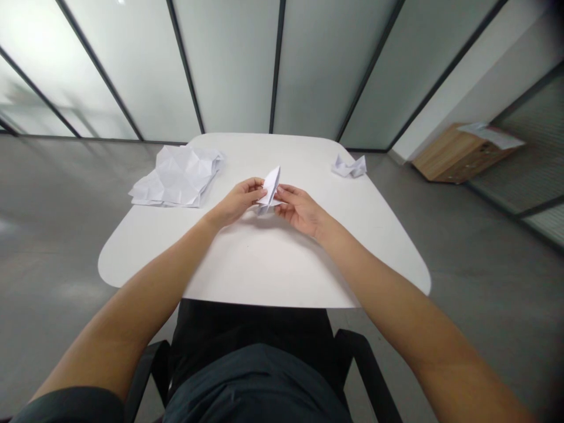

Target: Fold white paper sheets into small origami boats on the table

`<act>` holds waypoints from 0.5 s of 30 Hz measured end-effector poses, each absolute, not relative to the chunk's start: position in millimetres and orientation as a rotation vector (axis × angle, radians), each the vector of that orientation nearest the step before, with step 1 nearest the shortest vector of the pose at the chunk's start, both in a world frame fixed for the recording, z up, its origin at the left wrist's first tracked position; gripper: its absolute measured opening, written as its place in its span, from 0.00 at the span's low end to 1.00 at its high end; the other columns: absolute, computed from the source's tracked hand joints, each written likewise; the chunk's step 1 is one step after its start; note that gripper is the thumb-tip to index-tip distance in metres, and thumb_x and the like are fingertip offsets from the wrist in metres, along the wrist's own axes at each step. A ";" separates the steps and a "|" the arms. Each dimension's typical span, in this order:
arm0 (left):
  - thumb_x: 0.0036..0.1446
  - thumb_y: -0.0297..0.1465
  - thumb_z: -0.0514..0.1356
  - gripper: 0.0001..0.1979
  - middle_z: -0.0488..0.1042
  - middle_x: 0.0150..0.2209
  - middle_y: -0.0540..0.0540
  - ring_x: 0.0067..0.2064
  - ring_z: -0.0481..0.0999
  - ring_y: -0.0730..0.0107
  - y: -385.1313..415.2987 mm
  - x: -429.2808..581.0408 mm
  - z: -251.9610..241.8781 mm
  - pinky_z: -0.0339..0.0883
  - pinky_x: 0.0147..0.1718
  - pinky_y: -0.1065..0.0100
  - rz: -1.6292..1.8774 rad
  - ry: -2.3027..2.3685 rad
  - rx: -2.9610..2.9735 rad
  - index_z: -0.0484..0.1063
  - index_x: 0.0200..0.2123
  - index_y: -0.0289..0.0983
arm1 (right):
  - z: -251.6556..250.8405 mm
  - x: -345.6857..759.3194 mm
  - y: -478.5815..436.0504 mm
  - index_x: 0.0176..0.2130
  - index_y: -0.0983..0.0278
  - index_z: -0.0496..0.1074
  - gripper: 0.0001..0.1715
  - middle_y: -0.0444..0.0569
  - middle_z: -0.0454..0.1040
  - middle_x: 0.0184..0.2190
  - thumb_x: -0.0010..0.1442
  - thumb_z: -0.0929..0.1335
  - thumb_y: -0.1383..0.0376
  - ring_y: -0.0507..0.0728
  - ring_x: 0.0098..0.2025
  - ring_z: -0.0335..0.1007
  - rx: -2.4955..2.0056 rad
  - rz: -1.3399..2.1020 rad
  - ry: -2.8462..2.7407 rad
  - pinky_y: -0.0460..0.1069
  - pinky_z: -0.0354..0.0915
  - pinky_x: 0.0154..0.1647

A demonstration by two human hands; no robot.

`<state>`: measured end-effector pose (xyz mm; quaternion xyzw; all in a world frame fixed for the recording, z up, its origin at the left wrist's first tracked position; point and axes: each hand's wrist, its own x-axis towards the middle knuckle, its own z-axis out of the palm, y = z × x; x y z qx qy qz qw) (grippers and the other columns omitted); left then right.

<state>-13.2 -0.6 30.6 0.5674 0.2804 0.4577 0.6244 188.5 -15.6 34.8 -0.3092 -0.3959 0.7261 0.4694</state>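
White desk [247, 264] under both hands: the left hand [238, 202] and right hand [299, 210] hold a folded white paper [269, 189] upright between them in a closed pinching grip, a creased paper sheet [176, 176] lying off to the left

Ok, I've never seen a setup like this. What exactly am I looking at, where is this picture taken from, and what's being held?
There's no machine here. These are a person's own two bare hands, seen through a single camera worn on their head, which looks forward and down, so their arms reach in from the bottom of the picture. The left hand and the right hand together hold a folded white paper piece between them. Below is a rounded white table. On it lie a large creased white paper sheet to the left and a small crumpled white paper piece near the far right edge.
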 end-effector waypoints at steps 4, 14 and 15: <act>0.53 0.33 0.72 0.15 0.80 0.41 0.45 0.40 0.78 0.68 -5.0 -12.6 36.7 0.70 0.43 0.67 1.026 0.636 1.219 0.78 0.43 0.35 | 35.3 192.4 -14.7 0.40 0.60 0.77 0.21 0.42 0.78 0.32 0.48 0.84 0.65 0.50 0.29 0.69 -0.784 1.789 -0.964 0.46 0.67 0.27; 0.51 0.31 0.68 0.14 0.77 0.37 0.48 0.37 0.74 0.70 1.4 -19.4 37.6 0.68 0.34 0.71 1.065 0.741 1.155 0.80 0.43 0.36 | 47.9 202.6 -19.1 0.35 0.60 0.76 0.11 0.41 0.73 0.29 0.47 0.75 0.67 0.55 0.33 0.68 -0.817 1.749 -1.102 0.49 0.69 0.33; 0.52 0.32 0.68 0.14 0.76 0.37 0.49 0.36 0.74 0.71 2.0 -21.0 38.0 0.68 0.34 0.72 1.082 0.753 1.147 0.80 0.43 0.37 | 48.7 202.6 -19.1 0.34 0.60 0.74 0.11 0.41 0.72 0.28 0.46 0.75 0.67 0.55 0.33 0.67 -0.838 1.736 -1.093 0.49 0.68 0.32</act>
